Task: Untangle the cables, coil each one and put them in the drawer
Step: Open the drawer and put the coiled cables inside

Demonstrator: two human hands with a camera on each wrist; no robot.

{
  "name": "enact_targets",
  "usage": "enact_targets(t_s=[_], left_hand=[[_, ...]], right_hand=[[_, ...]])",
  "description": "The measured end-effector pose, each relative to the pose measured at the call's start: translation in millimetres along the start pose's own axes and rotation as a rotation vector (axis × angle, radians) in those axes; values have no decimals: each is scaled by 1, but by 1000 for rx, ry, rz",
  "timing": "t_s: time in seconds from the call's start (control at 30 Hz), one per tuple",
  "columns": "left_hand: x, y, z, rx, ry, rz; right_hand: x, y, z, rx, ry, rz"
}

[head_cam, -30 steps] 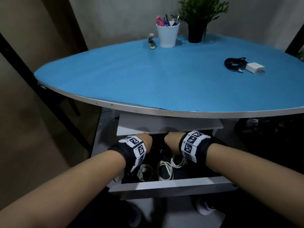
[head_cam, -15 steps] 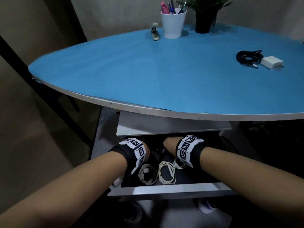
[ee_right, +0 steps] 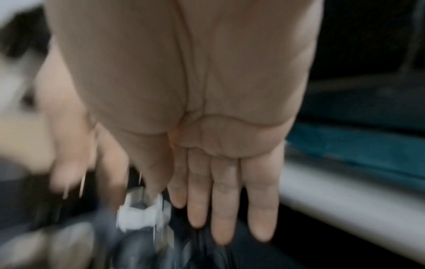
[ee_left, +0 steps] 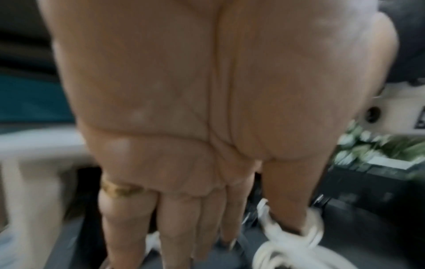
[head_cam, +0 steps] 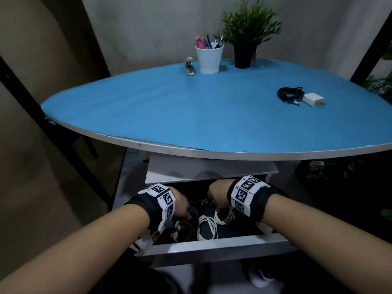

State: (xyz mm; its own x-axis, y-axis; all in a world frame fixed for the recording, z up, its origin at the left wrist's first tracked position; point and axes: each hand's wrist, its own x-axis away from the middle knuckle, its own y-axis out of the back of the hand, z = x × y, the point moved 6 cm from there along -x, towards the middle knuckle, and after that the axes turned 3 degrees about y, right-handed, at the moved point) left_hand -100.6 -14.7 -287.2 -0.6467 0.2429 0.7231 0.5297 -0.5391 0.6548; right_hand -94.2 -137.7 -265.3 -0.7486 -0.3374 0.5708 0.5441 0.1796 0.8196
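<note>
Head view: both hands reach into open drawer [head_cam: 214,247] under tabletop [head_cam: 191,115]. Left hand [ee_left: 207,109] and right hand [ee_right: 195,109] fingers straight, touching white coiled cables [head_cam: 206,229]. Black cable [head_cam: 288,95] on tabletop.

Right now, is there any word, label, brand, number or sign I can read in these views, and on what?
No readable text in any view.
Left wristband: black-and-white square marker patterns, no words.
Right wristband: the same kind of markers; tiny marks beside them too small to read.
Charger: no print legible.
Wrist views: blurred, nothing legible.
</note>
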Motion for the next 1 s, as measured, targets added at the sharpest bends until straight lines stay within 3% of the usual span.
enact_targets(t_s=[0.23,0.37,0.5,0.7,0.9,1.0], left_hand=[[46,15,-31,272,-239,-114],[54,21,-59,375,-334,-221],[46,25,-92,392,-380,-217],[35,39,-115,397,-412,-168],[19,31,-106,542,-462,44],[13,28,-104,506,-457,117]], right_hand=[[89,68,-2,-176,25,-158],[130,103,-41,-397,-54,-290],[154,144,-102,-329,-205,-465],[143,174,-190,-134,-528,-561],[83,189,-277,-56,-612,-446],[78,191,-271,12,-579,-408]])
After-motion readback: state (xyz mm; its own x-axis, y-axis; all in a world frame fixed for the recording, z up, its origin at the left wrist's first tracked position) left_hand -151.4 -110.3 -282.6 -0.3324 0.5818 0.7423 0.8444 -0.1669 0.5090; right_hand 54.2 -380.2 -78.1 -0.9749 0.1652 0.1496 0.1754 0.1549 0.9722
